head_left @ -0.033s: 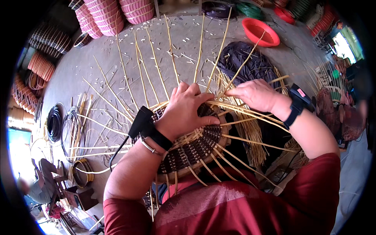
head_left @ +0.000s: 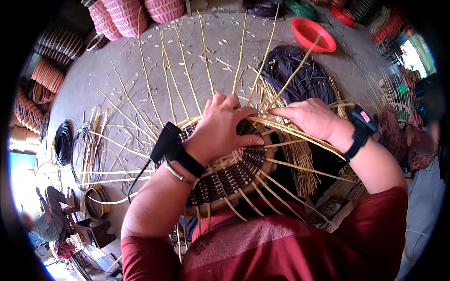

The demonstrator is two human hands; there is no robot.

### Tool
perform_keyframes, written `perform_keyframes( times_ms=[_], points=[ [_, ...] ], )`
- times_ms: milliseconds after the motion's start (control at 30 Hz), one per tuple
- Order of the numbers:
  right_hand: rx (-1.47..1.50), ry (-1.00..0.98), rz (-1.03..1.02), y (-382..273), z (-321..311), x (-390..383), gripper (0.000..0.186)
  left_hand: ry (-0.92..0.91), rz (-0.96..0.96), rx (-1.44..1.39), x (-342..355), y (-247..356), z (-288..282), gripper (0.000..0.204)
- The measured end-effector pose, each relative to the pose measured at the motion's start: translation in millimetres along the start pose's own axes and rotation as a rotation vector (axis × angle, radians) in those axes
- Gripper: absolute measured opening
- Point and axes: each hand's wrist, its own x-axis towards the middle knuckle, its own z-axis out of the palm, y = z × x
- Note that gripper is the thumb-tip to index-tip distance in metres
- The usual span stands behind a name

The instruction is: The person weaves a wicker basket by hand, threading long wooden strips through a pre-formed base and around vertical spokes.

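A round, dark brown and pale woven basket base (head_left: 220,182), with long pale rods radiating from it, lies below my hands. My left hand (head_left: 225,124) grips its far rim, fingers curled over the rods and thumb stretched across the weave. Beside it, my right hand (head_left: 307,119) pinches a pale rod near where several strands (head_left: 297,136) cross at the rim and run off to the right. Both wrists carry black strapped devices. A bundle of straw-coloured canes (head_left: 302,173) lies under the right part of the work, next to bunched dark cloth (head_left: 295,70).
A red basin (head_left: 313,27), green coils (head_left: 300,7) and stacked pink baskets (head_left: 119,18) stand at the back. More baskets (head_left: 47,75) line the left side. Black coiled strips (head_left: 63,145), a woven ring (head_left: 97,202) and scattered offcuts lie on the grey floor (head_left: 122,79).
My right hand and forearm have shifted slightly down and right. The background sits a little higher in the picture; both hands keep much the same hold.
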Motion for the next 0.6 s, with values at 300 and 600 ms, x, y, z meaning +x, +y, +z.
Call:
perform_keyframes(
  times_ms=[300, 600],
  points=[
    [0.199, 0.016, 0.103, -67, 15, -37, 0.033, -0.032, 0.007, -0.041, 2, 2, -2, 0.058],
    [1.136, -0.21, 0.359, -13, 46, -50, 0.037, -0.037, 0.235, -0.011, 7, -3, 6, 0.049]
  ],
)
